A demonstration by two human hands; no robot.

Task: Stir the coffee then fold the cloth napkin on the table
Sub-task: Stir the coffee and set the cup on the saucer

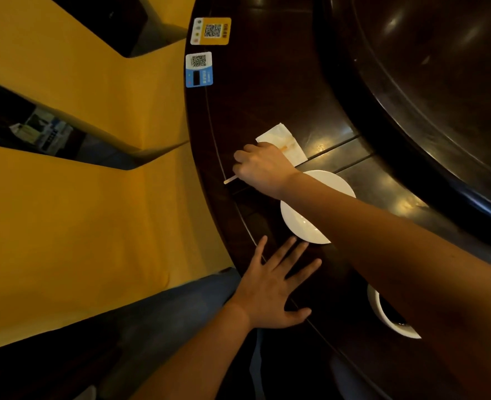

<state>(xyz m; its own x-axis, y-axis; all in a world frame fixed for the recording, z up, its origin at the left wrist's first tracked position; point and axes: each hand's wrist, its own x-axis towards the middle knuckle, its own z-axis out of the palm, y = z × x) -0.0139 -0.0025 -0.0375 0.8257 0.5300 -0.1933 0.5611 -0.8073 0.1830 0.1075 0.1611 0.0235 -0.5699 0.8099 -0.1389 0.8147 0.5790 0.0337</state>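
Note:
My right hand (260, 167) reaches across the dark table and is closed around a thin pale stir stick (229, 180), whose tip pokes out to the left just above the tabletop. Beyond that hand lies a white napkin (289, 140) with an orange-brown stain, partly hidden by my knuckles. A white cup of dark coffee (390, 319) sits at the lower right, mostly covered by my right forearm. My left hand (276, 280) rests flat on the table near its edge, fingers spread, holding nothing.
A white saucer (305, 226) lies under my right forearm. Two QR-code stickers (209, 31) (198, 70) are stuck near the table's far rim. A raised dark turntable (426, 82) fills the upper right. Yellow-covered chairs (74, 197) stand along the left.

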